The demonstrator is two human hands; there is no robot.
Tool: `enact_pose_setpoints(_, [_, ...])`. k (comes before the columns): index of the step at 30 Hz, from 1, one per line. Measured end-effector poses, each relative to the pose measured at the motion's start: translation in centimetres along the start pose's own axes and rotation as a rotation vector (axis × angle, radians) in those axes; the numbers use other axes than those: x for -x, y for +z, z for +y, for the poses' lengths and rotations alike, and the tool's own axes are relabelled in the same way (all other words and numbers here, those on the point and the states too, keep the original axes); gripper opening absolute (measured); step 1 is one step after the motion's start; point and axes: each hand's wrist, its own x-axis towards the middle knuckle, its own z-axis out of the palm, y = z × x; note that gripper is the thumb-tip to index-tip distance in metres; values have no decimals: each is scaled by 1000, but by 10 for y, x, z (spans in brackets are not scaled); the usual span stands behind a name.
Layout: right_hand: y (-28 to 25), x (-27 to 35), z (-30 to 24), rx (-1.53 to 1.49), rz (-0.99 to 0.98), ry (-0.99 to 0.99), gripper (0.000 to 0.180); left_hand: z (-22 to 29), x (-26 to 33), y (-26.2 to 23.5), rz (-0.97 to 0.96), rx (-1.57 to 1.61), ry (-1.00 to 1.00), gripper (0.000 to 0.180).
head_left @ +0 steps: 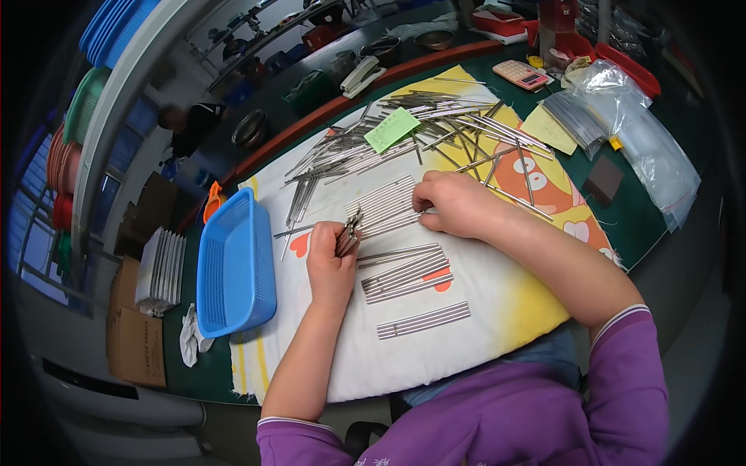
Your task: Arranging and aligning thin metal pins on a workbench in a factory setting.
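Your left hand (331, 260) has its fingers wrapped around a bundle of metal rods (350, 233), probably keeping them together. Your right hand (457, 203) curls its fingers at a neat row (382, 200), perhaps squaring it; any pinch is unclear. Beyond both hands' fingers lies a loose pile (439, 105).

I hold smooth, glossy metal rods (351, 231) in my left fingers (323, 233); matt cloth (420, 356) underneath. Basket (264, 264): plastic, faint sheen. Note (392, 130): matt paper. Bag (660, 161): clear, crinkly, glossy plastic. Carton (138, 353): matt cardboard. My sleeve (633, 369): matt fabric.
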Motion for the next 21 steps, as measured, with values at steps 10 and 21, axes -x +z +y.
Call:
enact_pose_setpoints(10, [1,2,1,12,23,-48,26,-1,1,-1,-30,-16,-3,21])
enact_pose_setpoints(21, [2,6,3,5,70,-93,25,1,0,-2,-37,-10,2,21])
